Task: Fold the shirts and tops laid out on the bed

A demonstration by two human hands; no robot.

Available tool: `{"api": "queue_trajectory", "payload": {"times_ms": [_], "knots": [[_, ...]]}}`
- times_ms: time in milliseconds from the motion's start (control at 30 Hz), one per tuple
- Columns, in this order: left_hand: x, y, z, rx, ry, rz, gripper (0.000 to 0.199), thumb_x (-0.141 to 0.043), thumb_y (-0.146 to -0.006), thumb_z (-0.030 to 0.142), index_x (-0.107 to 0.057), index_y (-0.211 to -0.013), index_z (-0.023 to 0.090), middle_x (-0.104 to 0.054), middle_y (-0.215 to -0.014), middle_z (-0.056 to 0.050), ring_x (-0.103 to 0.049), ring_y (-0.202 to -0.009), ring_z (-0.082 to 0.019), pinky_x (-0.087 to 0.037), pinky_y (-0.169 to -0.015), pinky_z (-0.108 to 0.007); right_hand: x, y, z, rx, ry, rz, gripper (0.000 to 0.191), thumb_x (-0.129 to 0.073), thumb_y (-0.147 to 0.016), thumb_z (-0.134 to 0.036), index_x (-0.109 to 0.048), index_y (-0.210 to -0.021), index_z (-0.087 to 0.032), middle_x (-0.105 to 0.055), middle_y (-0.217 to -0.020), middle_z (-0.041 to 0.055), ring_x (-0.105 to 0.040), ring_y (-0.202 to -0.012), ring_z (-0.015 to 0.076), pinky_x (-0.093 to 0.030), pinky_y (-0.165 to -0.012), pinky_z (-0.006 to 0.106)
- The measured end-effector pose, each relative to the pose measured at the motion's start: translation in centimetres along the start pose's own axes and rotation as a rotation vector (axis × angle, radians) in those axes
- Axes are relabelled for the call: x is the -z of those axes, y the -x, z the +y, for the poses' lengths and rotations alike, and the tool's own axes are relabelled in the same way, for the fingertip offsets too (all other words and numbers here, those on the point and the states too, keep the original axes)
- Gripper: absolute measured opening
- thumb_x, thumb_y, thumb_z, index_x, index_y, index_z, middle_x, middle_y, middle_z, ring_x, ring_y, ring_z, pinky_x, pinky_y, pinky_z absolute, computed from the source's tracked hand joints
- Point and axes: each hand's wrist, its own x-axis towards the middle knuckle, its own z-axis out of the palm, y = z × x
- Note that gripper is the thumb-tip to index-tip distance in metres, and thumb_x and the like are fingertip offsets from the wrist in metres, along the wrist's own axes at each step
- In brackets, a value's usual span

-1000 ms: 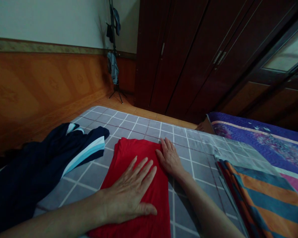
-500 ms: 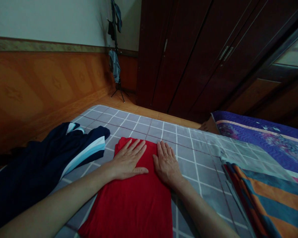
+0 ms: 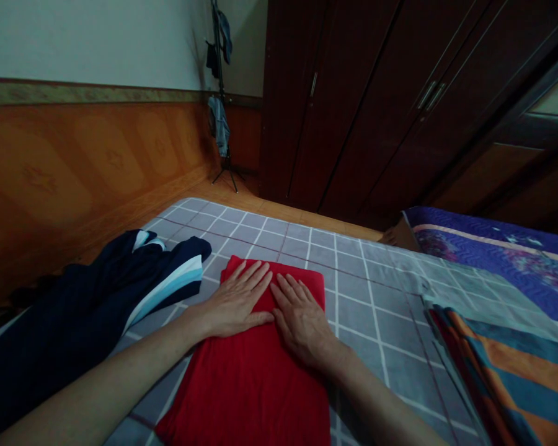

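Note:
A folded red cloth garment point(image 3: 255, 390) lies on the grey checked bed sheet point(image 3: 367, 297), its near end cut off by the bottom of the view. My left hand point(image 3: 237, 300) rests flat on its upper left part, fingers stretched forward. Beside it, my right hand point(image 3: 302, 316) lies flat on the upper right part with the fingers extended. The two hands almost meet at the left thumb. Neither hand grips the cloth. What kind of garment it is cannot be made out.
Left of the red cloth lies a navy garment point(image 3: 74, 322) with white and light blue stripes. Folded orange and blue striped cloth point(image 3: 525, 365) is at the right. Beyond the bed stand a coat rack point(image 3: 221, 80), a dark wardrobe point(image 3: 344, 105) and a purple floral mattress point(image 3: 497, 241).
My right hand has slid left from the red cloth's right edge onto its top, close to my left hand. My left hand stays nearly in place. The view has shifted slightly.

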Motion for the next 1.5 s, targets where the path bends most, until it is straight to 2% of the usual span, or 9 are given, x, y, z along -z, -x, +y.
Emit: {"api": "queue_trajectory", "payload": {"times_ms": [133, 200, 300, 433, 633, 833, 1033, 1367, 1500], "knots": [[-0.1, 0.1, -0.1, 0.049, 0.004, -0.045, 0.085, -0.026, -0.088, 0.069, -0.016, -0.148, 0.010, -0.006, -0.154, -0.017, 0.000, -0.143, -0.027, -0.002, -0.116, -0.046, 0.5, -0.2, 1.9, -0.195, 0.054, 0.153, 0.044, -0.043, -0.090, -0.018, -0.052, -0.130, -0.003, -0.042, -0.141, 0.0220, -0.034, -0.133, 0.0346, -0.032, -0.108, 0.052], [0.0, 0.1, -0.1, 0.044, 0.007, -0.051, 0.085, -0.025, -0.088, 0.069, -0.015, -0.148, 0.010, -0.005, -0.154, -0.017, 0.001, -0.143, -0.027, -0.002, -0.115, -0.046, 0.8, -0.2, 2.2, -0.119, 0.000, 0.226, 0.036, -0.045, -0.088, -0.016, -0.062, -0.119, -0.007, -0.047, -0.137, 0.0200, -0.037, -0.132, 0.0329, -0.034, -0.106, 0.050], [0.0, 0.2, -0.2, 0.037, 0.005, -0.033, 0.085, -0.025, -0.088, 0.070, -0.016, -0.148, 0.010, -0.006, -0.154, -0.017, 0.002, -0.143, -0.027, -0.001, -0.115, -0.047, 0.8, -0.3, 2.2, 0.156, -0.176, 0.190, 0.028, -0.047, -0.087, -0.015, -0.069, -0.104, -0.017, -0.059, -0.127, 0.0121, -0.048, -0.124, 0.0247, -0.042, -0.102, 0.040], [0.1, 0.1, 0.0, 0.054, 0.005, -0.056, 0.090, -0.028, -0.085, 0.072, -0.016, -0.148, 0.009, -0.005, -0.154, -0.018, 0.002, -0.143, -0.029, 0.000, -0.115, -0.048, 0.8, -0.4, 2.4, 0.042, -0.217, 0.261, 0.027, -0.044, -0.087, -0.010, -0.070, -0.091, -0.015, -0.066, -0.113, 0.0133, -0.058, -0.110, 0.0233, -0.048, -0.095, 0.037], [0.3, 0.0, 0.0, 0.053, 0.017, -0.062, 0.088, -0.027, -0.086, 0.071, -0.017, -0.148, 0.009, -0.005, -0.154, -0.018, 0.002, -0.143, -0.028, 0.000, -0.115, -0.049, 1.0, -0.3, 1.4, 0.197, -0.331, 0.188, 0.022, -0.047, -0.086, -0.010, -0.068, -0.088, -0.018, -0.068, -0.107, 0.0086, -0.062, -0.101, 0.0189, -0.050, -0.089, 0.030], [0.3, 0.1, 0.1, 0.058, 0.007, -0.073, 0.089, -0.024, -0.086, 0.073, -0.016, -0.148, 0.009, -0.004, -0.154, -0.017, 0.003, -0.143, -0.028, 0.000, -0.115, -0.048, 0.7, -0.3, 1.2, 0.117, -0.277, 0.199, 0.023, -0.045, -0.086, -0.008, -0.066, -0.083, -0.018, -0.069, -0.099, 0.0090, -0.063, -0.094, 0.0187, -0.052, -0.084, 0.030], [0.5, 0.1, 0.2, 0.066, 0.005, -0.086, 0.090, -0.027, -0.086, 0.072, -0.016, -0.148, 0.008, -0.004, -0.154, -0.018, 0.003, -0.142, -0.028, 0.000, -0.115, -0.049, 0.4, -0.3, 1.1, 0.089, -0.248, 0.270, 0.023, -0.045, -0.085, -0.008, -0.066, -0.086, -0.016, -0.068, -0.105, 0.0113, -0.062, -0.102, 0.0217, -0.051, -0.090, 0.034], [0.4, 0.1, 0.1, 0.061, 0.008, -0.066, 0.087, -0.028, -0.087, 0.070, -0.016, -0.148, 0.010, -0.007, -0.154, -0.017, 0.000, -0.143, -0.028, -0.002, -0.115, -0.049, 0.6, -0.3, 0.7, 0.209, -0.250, 0.157, 0.022, -0.047, -0.085, -0.009, -0.067, -0.094, -0.015, -0.066, -0.112, 0.0116, -0.059, -0.111, 0.0204, -0.045, -0.099, 0.033], [0.2, 0.2, 0.1, 0.055, 0.011, -0.055, 0.089, -0.026, -0.086, 0.071, -0.016, -0.148, 0.008, -0.008, -0.154, -0.018, 0.000, -0.143, -0.028, -0.003, -0.115, -0.050, 0.8, -0.3, 0.6, 0.136, -0.177, 0.159, 0.028, -0.043, -0.088, -0.011, -0.065, -0.105, -0.013, -0.062, -0.121, 0.0133, -0.052, -0.121, 0.0227, -0.042, -0.103, 0.038]]}}
